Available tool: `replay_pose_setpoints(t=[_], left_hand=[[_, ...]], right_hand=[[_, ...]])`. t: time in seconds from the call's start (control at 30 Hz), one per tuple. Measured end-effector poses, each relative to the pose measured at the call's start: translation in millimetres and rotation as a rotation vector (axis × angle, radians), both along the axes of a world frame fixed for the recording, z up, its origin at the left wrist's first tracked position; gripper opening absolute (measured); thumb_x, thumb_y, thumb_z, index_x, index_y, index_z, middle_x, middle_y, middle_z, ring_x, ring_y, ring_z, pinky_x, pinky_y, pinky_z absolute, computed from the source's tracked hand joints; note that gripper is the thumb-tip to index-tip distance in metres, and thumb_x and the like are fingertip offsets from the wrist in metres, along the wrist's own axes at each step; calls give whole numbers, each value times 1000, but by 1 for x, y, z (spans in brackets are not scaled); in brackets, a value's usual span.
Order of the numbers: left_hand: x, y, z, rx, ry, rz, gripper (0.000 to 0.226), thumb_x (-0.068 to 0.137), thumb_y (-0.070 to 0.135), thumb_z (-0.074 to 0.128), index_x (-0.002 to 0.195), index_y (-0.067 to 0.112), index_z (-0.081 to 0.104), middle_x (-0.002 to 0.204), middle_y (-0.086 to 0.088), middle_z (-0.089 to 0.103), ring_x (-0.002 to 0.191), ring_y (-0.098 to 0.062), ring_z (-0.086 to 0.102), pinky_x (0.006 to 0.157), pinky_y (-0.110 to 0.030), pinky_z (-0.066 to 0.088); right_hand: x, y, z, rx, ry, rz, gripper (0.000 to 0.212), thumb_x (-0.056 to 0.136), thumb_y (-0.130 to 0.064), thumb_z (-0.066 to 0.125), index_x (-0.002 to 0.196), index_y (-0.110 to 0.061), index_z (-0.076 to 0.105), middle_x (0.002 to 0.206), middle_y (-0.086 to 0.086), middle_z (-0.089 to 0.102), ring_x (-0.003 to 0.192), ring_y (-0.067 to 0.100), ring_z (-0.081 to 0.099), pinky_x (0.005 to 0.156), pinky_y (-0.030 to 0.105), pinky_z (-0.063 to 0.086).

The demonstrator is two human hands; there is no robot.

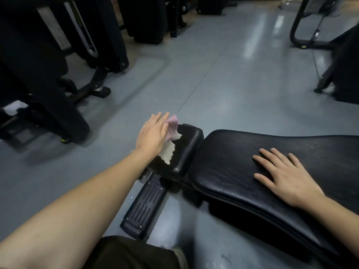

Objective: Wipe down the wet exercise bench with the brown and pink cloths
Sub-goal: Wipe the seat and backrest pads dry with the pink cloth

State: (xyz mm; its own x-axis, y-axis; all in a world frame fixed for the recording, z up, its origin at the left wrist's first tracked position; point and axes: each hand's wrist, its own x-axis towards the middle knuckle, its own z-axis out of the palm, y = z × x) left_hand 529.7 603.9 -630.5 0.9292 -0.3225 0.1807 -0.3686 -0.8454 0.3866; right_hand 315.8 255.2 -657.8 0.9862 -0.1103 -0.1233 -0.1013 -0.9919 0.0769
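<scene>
Left hand (153,133) lies flat with straight fingers, pressing a pink cloth (172,126) and a pale cream cloth (169,154) onto the small black seat pad (186,144) at the left end of the exercise bench. Pink cloth sticks out past the fingertips, cream cloth shows below the palm. Right hand (285,175) rests palm down, fingers spread and straight, holding nothing, on the long black back pad (233,164). Ribbed black foot plate (144,204) sits below the seat pad on grey floor (213,84). Dark gym machines (58,65) stand at left.
</scene>
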Motion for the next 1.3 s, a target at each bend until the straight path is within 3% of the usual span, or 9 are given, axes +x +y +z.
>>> replay_pose_setpoints(t=[0.23,0.37,0.47,0.57,0.63,0.93,1.13,1.23,1.3], left_hand=[[19,19,19,-64,-46,74,49,109,42,25,156,32,33,163,4,30,152,-19,22,122,-36,19],[7,18,-25,-48,170,-59,48,108,45,26,154,34,35,161,5,35,150,-16,26,122,-34,21],[-7,16,-59,70,400,-146,48,109,42,23,155,33,31,165,5,25,153,-12,14,125,-37,12],[-10,17,-68,154,504,-160,50,108,49,21,156,39,25,166,14,15,154,-9,5,125,-44,8],[-8,16,-68,142,523,-103,58,104,59,22,157,38,22,168,13,10,154,-10,3,125,-46,8],[-6,5,-83,247,525,-69,70,100,65,27,160,37,3,169,4,-10,155,-18,-12,124,-47,-1],[-6,5,-80,155,537,-98,67,98,66,38,157,46,15,168,12,-6,154,-15,-12,123,-45,-4],[-6,4,-77,96,549,-231,65,93,74,37,153,50,26,166,18,2,155,-13,-10,124,-44,-5],[-7,1,-75,-35,584,-270,53,100,66,34,148,47,40,164,19,11,154,-7,-4,122,-37,-6]], right_hand=[[1,2,1,-6,12,-11,101,76,-83,-22,158,-43,20,168,-14,13,155,12,3,125,44,4],[0,3,2,-17,23,-13,98,78,-82,-19,158,-42,19,168,-13,12,155,12,3,125,44,4],[2,4,3,-28,28,-13,93,80,-81,-15,159,-42,17,168,-13,10,156,12,2,125,44,3],[2,4,3,-27,37,-12,92,81,-81,-14,159,-42,18,168,-12,11,156,13,2,125,44,4],[1,4,2,-33,42,-11,94,81,-80,-17,159,-42,16,169,-12,10,156,13,1,125,45,3],[2,6,2,-60,67,11,99,77,-78,-28,160,-38,9,169,-7,2,156,18,-1,125,48,4],[3,7,5,-49,127,-1,96,85,-77,-21,160,-33,22,168,-1,14,155,24,11,123,54,14],[6,7,6,-73,129,38,107,72,-77,-36,161,-35,6,169,1,-2,156,24,-1,124,50,4],[12,14,11,-28,150,51,105,67,-79,-35,160,-39,-4,169,0,-13,155,19,-12,125,46,-4]])
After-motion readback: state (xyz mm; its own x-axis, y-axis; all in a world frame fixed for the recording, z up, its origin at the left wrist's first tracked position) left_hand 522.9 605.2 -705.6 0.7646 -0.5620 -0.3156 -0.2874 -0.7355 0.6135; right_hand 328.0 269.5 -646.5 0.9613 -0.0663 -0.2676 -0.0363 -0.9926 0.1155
